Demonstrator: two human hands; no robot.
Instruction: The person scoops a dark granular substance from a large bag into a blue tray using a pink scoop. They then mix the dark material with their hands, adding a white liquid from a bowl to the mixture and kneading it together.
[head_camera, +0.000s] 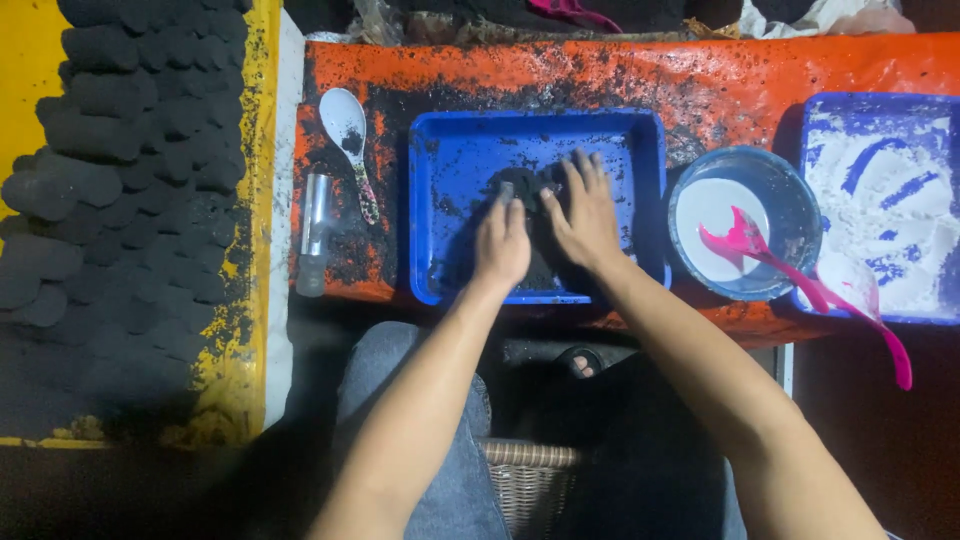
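While both hands — left hand, right hand — were pressed flat, fingers spread, black powder was held down in the blue tray.

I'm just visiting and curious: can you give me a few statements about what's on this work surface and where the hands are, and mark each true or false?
1. Both hands press into dark powder in the blue tray. True.
2. The white spoon lies inside that tray. False: it lies left of it, on the orange surface.
3. A pink spoon rests in the round bowl. True.
4. The tray at far right holds black powder. False: white powder.
5. Dark round lumps are stacked at left. True.
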